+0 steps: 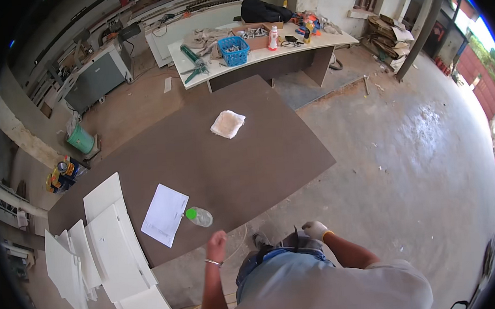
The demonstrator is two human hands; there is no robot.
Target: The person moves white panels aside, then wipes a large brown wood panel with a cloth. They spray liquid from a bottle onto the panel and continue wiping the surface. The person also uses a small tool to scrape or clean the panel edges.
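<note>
My left hand (216,244), bare with a bracelet at the wrist, is closed in a loose fist just off the brown table's near edge. Nothing shows sticking out of it. Closest to it lies a clear bottle (202,217) with a green cap, beside a white paper sheet (165,215). My right hand (315,229) wears a white glove with a yellow cuff and hangs in front of my right hip, fingers curled. What they hold, if anything, is hidden. A folded whitish cloth (227,124) rests farther back on the brown tabletop (202,163).
White panels (114,247) overlap at the table's left end. Behind stands a white bench (275,52) with a blue basket (234,52), a green caulking gun (193,60) and bottles. A green bucket (81,140) sits at left. Stacked cardboard (385,41) is by the wall.
</note>
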